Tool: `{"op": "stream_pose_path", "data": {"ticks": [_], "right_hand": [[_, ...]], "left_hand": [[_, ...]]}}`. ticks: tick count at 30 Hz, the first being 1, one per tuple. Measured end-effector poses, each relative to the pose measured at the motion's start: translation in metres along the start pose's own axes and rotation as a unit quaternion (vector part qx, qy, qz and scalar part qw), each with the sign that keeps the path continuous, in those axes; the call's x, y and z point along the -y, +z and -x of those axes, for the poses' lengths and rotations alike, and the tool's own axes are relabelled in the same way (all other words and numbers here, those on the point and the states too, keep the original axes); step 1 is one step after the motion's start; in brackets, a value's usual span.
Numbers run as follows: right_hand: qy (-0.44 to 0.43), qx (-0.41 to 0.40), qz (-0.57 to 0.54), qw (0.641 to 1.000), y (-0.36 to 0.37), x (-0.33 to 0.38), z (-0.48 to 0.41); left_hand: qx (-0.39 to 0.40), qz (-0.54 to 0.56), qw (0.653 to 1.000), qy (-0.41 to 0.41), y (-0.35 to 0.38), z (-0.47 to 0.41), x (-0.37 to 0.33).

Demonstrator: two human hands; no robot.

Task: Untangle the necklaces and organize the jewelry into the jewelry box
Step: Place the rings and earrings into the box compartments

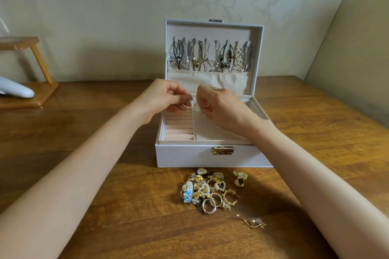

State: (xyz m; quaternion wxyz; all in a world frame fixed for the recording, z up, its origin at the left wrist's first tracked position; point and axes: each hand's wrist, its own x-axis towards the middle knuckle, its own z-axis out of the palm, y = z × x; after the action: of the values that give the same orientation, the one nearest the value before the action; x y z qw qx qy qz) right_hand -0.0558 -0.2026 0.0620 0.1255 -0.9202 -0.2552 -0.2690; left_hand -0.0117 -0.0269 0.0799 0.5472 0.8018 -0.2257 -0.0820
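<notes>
Your left hand (166,96) and right hand (222,105) are both held over the open box (189,156). The fingers of each are curled in, pinching a small piece (191,101) between them. It is too fine to tell what it is. The box stands mid-desk (105,195), toward the far edge, with its lid (212,29) upright. Necklaces (210,57) hang in a row inside the lid. Your hands are above the far end of the ring rolls (179,126) in the left compartment. A pile (207,190) of rings, pearls and earrings lies just in front of the box. One ring (240,177) sits just right of the pile, and an earring (253,222) lies nearer the near edge.
</notes>
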Motion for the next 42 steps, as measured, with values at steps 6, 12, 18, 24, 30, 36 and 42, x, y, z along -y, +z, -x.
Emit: {"op": "stream_pose_path", "data": {"ticks": [6, 12, 18, 24, 30, 36, 42], "right_hand": [[-0.035, 0.023, 0.017, 0.999, -0.001, 0.005, 0.0], [0.02, 0.045, -0.021, 0.999, 0.0, 0.0, 0.001], [0.143, 0.065, -0.156, 0.975, -0.009, -0.003, 0.005], [0.191, 0.078, -0.154, 0.966, -0.014, -0.005, 0.008], [0.19, 0.071, -0.155, 0.967, -0.013, -0.004, 0.01], [0.219, 0.054, -0.151, 0.962, -0.011, -0.003, 0.008], [0.223, 0.037, -0.159, 0.961, -0.011, -0.003, 0.01]], "left_hand": [[-0.005, -0.004, 1.0, -0.009, 0.001, 0.0, -0.001], [-0.013, -0.004, 1.0, -0.017, 0.0, 0.0, 0.0], [0.004, -0.003, 1.0, -0.022, 0.0, 0.003, -0.003], [0.012, -0.025, 0.999, -0.023, 0.002, 0.006, -0.005], [0.043, -0.024, 0.998, -0.032, 0.005, 0.009, -0.009], [0.051, -0.037, 0.997, -0.037, 0.011, 0.007, -0.008], [0.061, -0.025, 0.997, -0.044, 0.011, 0.008, -0.009]]}}
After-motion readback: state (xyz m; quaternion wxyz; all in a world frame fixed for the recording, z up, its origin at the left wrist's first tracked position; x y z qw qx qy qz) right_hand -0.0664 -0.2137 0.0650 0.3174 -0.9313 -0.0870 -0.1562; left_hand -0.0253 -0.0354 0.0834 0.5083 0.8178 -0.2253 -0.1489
